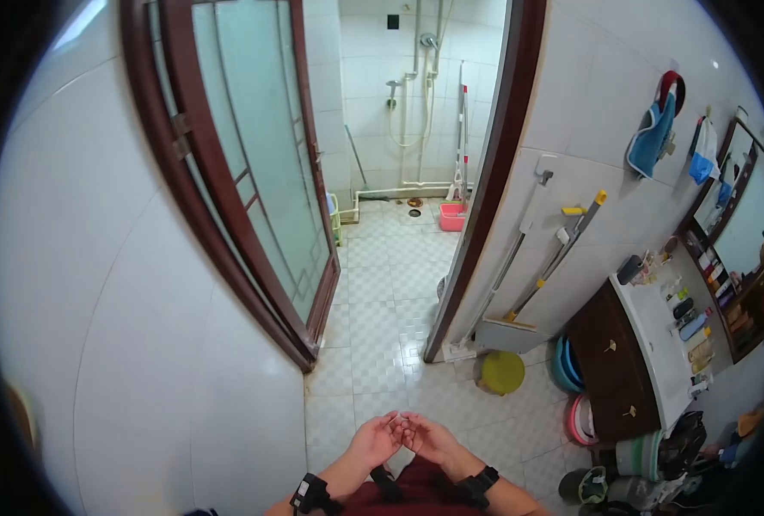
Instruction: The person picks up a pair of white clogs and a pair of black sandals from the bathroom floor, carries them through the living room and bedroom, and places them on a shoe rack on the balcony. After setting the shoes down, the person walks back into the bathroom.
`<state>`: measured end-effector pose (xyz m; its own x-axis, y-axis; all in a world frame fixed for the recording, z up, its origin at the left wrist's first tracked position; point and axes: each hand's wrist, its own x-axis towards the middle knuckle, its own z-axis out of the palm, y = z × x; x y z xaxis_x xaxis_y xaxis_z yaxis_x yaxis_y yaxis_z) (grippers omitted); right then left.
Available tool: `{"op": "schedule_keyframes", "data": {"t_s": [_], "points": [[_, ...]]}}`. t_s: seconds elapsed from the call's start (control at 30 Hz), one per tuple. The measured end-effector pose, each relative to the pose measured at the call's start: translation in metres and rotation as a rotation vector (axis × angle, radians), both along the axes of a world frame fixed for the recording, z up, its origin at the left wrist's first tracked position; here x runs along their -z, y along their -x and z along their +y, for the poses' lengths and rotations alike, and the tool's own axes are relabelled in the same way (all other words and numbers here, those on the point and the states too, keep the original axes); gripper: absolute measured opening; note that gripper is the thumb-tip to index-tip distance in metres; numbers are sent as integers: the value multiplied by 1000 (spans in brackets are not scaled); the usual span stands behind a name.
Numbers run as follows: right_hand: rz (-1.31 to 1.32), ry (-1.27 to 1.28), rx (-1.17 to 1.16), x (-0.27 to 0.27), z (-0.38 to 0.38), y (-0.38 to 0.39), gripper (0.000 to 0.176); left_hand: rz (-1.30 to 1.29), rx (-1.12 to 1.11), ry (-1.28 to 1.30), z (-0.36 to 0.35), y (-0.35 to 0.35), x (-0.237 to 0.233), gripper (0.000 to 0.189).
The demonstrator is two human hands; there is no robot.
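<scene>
My left hand (377, 442) and my right hand (430, 439) are raised together in front of my body, low in the view. Their fingertips meet near the middle, with fingers curled and pinched. Whatever small thing may lie between them is too small to make out. Each wrist wears a black band, and a dark red garment (416, 482) shows below the hands. Under them lies the pale tiled floor (382, 331).
A glass door (257, 146) stands ajar ahead, leading to a shower area with a pink bucket (452, 217). Mops (562, 245) lean on the right wall beside a yellow-green stool (502, 372). A washstand (627, 361) with basins and bottles stands at right.
</scene>
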<state>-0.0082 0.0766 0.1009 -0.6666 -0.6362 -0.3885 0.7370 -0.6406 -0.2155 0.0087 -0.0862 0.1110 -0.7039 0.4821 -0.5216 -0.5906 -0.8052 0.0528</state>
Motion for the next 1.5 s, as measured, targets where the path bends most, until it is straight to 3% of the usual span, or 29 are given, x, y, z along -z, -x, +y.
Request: {"op": "schedule_keyframes", "data": {"t_s": [0.1,0.27,0.37,0.63,0.87,1.2,1.5], "points": [[-16,-18,52,-3,-7,68,18,16,45,22,-6,77,-11,18],[-20,53,-12,7,-24,201,18,75,19,-113,-20,201,15,17],[13,52,-87,-2,-42,286,18,4,-92,49,-33,268,-12,17],[0,-44,-122,-30,-82,470,20,10,-227,113,-65,443,-45,17],[-38,-45,30,-12,-88,603,20,19,-64,63,-79,599,-29,20],[-81,-141,287,-51,-86,770,18,-25,235,34,-76,809,-37,21],[-75,-84,363,-29,-21,910,16,-5,366,50,-7,963,-23,21]]}}
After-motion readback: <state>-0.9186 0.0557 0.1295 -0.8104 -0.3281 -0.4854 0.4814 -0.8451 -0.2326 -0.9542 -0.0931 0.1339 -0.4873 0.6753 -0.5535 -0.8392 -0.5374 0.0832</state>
